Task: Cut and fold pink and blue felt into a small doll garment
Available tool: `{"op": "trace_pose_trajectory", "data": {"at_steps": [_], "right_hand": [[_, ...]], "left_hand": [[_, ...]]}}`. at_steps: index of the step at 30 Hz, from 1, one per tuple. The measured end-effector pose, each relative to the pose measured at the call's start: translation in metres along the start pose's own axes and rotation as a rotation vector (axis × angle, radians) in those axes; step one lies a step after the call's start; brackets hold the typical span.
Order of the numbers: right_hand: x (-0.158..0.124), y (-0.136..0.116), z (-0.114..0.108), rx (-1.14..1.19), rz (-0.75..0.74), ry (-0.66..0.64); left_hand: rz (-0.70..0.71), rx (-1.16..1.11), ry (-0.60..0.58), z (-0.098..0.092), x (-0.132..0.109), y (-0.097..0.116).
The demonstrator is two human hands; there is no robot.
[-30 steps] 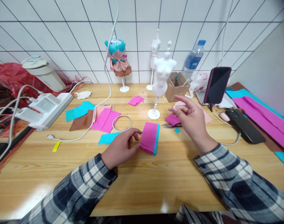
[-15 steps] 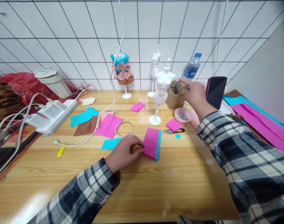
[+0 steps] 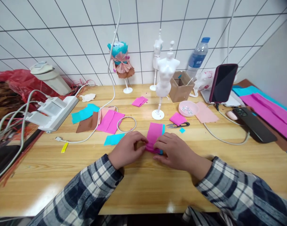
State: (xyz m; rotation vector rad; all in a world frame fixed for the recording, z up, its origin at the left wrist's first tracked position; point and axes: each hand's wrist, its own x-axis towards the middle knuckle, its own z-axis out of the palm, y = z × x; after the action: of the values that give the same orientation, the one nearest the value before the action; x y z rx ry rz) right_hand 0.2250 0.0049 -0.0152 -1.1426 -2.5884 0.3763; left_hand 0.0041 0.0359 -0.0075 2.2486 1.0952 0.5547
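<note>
A folded piece of pink crepe paper [image 3: 154, 131] with a blue edge lies flat on the wooden table. At its near left corner, my left hand [image 3: 129, 148] pinches it between thumb and forefinger. My right hand [image 3: 175, 150] grips the near right corner, its fingers covering part of the blue edge. Just beyond the paper stands a bare white mini dress form [image 3: 165, 70]. Thread snips [image 3: 178, 125] lie to the right, with a small pink paper square [image 3: 177, 118] behind them and a blue scrap [image 3: 182, 130] in front.
Several paper pieces, such as a pink sheet [image 3: 110, 121], and a wire ring [image 3: 126, 124] lie left. At the back are a dressed form [image 3: 121, 62], a cardboard box [image 3: 180, 89] and a bottle [image 3: 198, 56]. A bead dish [image 3: 188, 108], a propped phone [image 3: 223, 83] and a power strip [image 3: 57, 114] flank them.
My right hand has come back from near the cardboard box to the right corner of the folded paper and closed on it. My left hand stays at the left corner. The view has tilted slightly.
</note>
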Motion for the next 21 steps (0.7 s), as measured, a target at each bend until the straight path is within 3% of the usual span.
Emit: {"op": "trace_pose_trajectory", "data": {"at_steps": [11, 21], "right_hand": [[-0.005, 0.008, -0.012, -0.092, 0.002, -0.021], [-0.001, 0.006, -0.003, -0.036, 0.038, -0.027]], "left_hand": [[0.146, 0.036, -0.078, -0.009, -0.003, 0.003], [0.079, 0.210, -0.149, 0.001, -0.001, 0.007]]}}
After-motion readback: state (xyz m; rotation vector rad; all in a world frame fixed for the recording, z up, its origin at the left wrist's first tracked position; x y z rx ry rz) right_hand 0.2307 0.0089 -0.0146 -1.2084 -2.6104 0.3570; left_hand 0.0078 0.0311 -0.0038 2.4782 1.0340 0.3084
